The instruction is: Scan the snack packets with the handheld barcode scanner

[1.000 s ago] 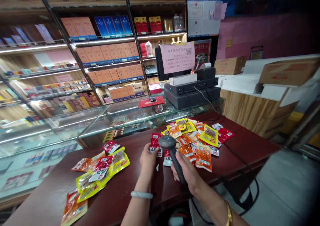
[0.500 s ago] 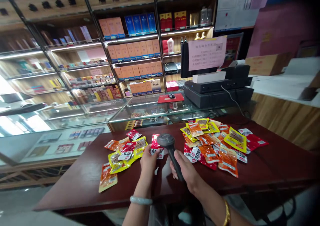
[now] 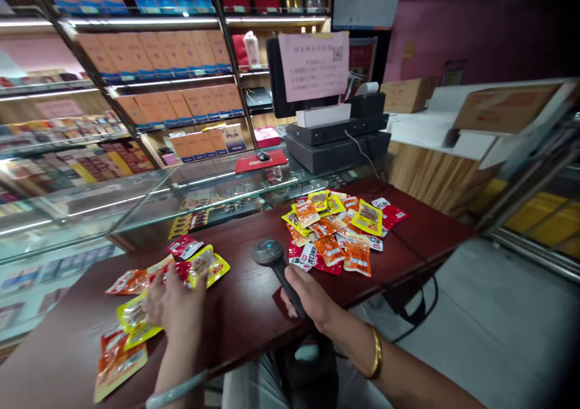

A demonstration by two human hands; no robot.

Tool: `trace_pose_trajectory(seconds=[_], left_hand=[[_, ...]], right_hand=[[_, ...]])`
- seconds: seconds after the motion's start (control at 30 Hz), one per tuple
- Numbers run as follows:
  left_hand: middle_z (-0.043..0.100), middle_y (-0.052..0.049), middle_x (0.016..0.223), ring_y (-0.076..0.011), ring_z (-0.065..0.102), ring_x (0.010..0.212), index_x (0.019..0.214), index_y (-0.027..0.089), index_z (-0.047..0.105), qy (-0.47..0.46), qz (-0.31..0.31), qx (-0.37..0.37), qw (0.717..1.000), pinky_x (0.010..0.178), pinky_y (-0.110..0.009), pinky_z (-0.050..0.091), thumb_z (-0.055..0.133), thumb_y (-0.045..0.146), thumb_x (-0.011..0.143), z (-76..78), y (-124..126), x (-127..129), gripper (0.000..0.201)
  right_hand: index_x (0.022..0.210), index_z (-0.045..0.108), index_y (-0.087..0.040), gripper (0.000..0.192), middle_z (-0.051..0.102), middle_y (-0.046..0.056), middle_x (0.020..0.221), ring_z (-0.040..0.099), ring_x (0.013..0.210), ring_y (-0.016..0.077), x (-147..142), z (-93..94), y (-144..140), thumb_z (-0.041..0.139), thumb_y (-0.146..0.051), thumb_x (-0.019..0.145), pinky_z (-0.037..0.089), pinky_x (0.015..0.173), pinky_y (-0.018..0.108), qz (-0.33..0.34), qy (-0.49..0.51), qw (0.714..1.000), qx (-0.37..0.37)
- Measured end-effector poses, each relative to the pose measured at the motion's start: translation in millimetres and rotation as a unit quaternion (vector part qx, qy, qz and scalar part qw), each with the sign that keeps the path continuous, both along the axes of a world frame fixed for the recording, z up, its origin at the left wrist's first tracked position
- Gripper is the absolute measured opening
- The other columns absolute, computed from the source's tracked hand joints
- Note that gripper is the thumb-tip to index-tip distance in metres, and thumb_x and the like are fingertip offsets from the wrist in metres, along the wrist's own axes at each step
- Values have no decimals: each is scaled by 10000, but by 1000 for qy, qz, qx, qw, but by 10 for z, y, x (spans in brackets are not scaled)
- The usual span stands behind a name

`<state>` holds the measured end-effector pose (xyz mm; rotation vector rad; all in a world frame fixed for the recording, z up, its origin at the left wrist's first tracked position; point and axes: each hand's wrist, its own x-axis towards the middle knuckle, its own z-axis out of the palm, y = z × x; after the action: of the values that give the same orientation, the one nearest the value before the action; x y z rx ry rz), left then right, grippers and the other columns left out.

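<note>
The fingers (image 3: 290,305) of the right hand (image 3: 312,303) are wrapped tight round the handle of the scanner (image 3: 278,273), whose round head is held up above the table (image 3: 254,318) and tilted toward the far side. Over on the other side, the left hand (image 3: 174,306) is laid flat, fingers (image 3: 158,288) spread, on the near pile of snack packets (image 3: 163,288); whether a packet is actually pinched beneath them cannot be told, since the hand is blurred and covers what lies under it. Red, yellow and orange packets are fanned out round that hand, and one orange packet (image 3: 118,367) is seen lying right at the near edge of the table. A second, larger heap of packets (image 3: 338,231) is spread just beyond the scanner, well apart from the first.

Trouble can be imagined from here. The packets look slick and overlapped, so a sweep of the left hand could send the edge packet to the floor. The two piles could be muddled if a packet is dropped between them. A black cable (image 3: 410,255) runs past the far heap and off the table's edge, and packets could be dragged by it if it is the scanner's and gets pulled.

Behind, a cash register (image 3: 338,140) is set on the glass counter (image 3: 149,203), with shelves of boxes (image 3: 181,52) beyond.
</note>
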<state>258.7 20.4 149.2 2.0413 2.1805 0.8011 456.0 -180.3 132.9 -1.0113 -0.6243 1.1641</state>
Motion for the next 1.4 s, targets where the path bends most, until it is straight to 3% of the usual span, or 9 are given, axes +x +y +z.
trace_pose_trajectory(seconds=[0.13, 0.27, 0.47, 0.67, 0.83, 0.93, 1.13, 1.27, 1.4], left_hand=[[665, -137, 1337, -348, 573, 1262, 1327, 241, 638, 38, -194, -15, 980, 1022, -461, 440, 559, 562, 890, -2, -412, 769, 548], [717, -101, 1235, -325, 603, 1189, 1201, 264, 699, 84, -339, -76, 934, 958, -444, 427, 584, 463, 899, -4, -956, 1435, 380], [674, -163, 1173, -348, 570, 1156, 1126, 190, 686, 142, -391, -57, 908, 942, -441, 393, 594, 636, 866, -40, -1318, 1900, 524], [654, -161, 1186, -340, 564, 1148, 1059, 173, 662, 170, -371, -88, 909, 912, -426, 397, 620, 559, 868, -57, -1265, 2076, 433], [724, -103, 1042, -290, 633, 1080, 1022, 206, 632, 124, -332, -126, 926, 848, -368, 405, 565, 396, 932, -37, -1069, 1934, 221], [741, -89, 1067, -272, 659, 1054, 1122, 216, 621, 90, -327, -130, 932, 847, -354, 413, 587, 405, 924, -36, -966, 1823, 276], [563, -119, 1490, -324, 437, 1387, 1441, 297, 542, 134, -473, -69, 868, 1066, -463, 329, 660, 442, 871, -77, -1072, 1918, 600], [591, -128, 1426, -326, 482, 1309, 1441, 278, 545, 181, -499, -83, 844, 1029, -447, 346, 689, 387, 833, -61, -1113, 2035, 634], [633, -141, 1295, -336, 537, 1210, 1242, 216, 641, 215, -462, -74, 857, 941, -422, 394, 732, 422, 782, 11, -1063, 1965, 511]], right_hand=[[897, 472, -233, 606, 490, -103, 544, 388, 400, 65, 193, -47, -285, 593, -819, 796, 325, 429, 201, -29, 4, 1000, -1], [889, 468, -235, 613, 481, -101, 548, 367, 402, 64, 401, -181, -622, 623, -818, 778, 312, 426, 203, -77, 26, 996, -28], [839, 469, -229, 559, 477, -88, 571, 379, 428, 62, 668, -253, -1012, 639, -761, 823, 311, 442, 201, -167, 32, 984, -48], [806, 481, -216, 586, 492, -73, 576, 405, 419, 63, 755, -250, -1094, 613, -787, 818, 295, 440, 209, -188, 19, 980, -63], [793, 470, -219, 590, 486, -76, 564, 385, 415, 60, 760, -318, -1059, 636, -785, 801, 289, 438, 210, -181, 39, 981, -52], [800, 469, -224, 600, 490, -77, 566, 386, 412, 63, 753, -332, -1037, 659, -793, 771, 305, 441, 216, -180, 47, 981, -55], [798, 460, -235, 611, 474, -81, 545, 374, 412, 78, 744, -304, -1024, 650, -814, 758, 295, 435, 229, -190, 40, 979, -57], [790, 455, -229, 605, 470, -83, 543, 370, 412, 70, 723, -274, -1051, 625, -809, 785, 287, 440, 221, -190, 29, 980, -57], [799, 460, -223, 586, 481, -80, 558, 372, 416, 64, 696, -263, -1076, 627, -785, 806, 292, 447, 217, -182, 28, 982, -52]])
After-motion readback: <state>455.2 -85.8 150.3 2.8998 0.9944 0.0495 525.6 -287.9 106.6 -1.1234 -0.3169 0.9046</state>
